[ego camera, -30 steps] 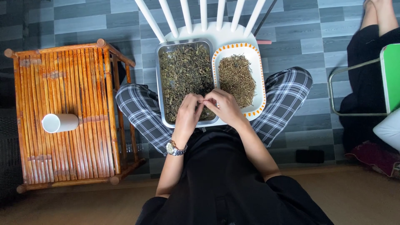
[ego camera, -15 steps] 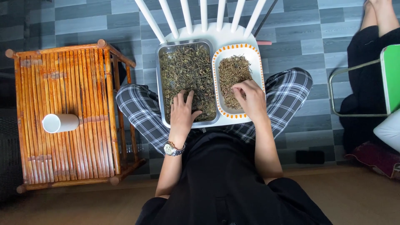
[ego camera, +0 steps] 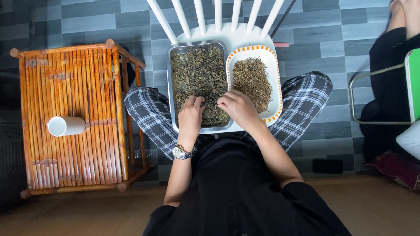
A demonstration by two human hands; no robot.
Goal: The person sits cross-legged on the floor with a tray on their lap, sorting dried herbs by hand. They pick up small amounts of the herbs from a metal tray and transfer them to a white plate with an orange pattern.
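A metal tray (ego camera: 171, 87) of dried green leaves and a white tray with an orange-dotted rim (ego camera: 274, 83) holding brown stems sit side by side on a white chair seat (ego camera: 245, 35) in front of my knees. My left hand (ego camera: 191, 116), with a wristwatch, rests in the near end of the metal tray, fingers bent into the leaves. My right hand (ego camera: 238, 109) lies across the border of the two trays, fingertips curled over the leaves in the metal tray. Whether either hand pinches anything is hidden.
A bamboo slat table (ego camera: 74, 113) stands to my left with a white cup (ego camera: 65, 126) lying on its side on it. Another person in black sits at the right by a green chair with a metal frame (ego camera: 409, 87). The floor has grey tiles.
My hands were together over the metal tray, then the right one went over the white tray. It has now come back to the metal tray; the left hand's fingers have curled.
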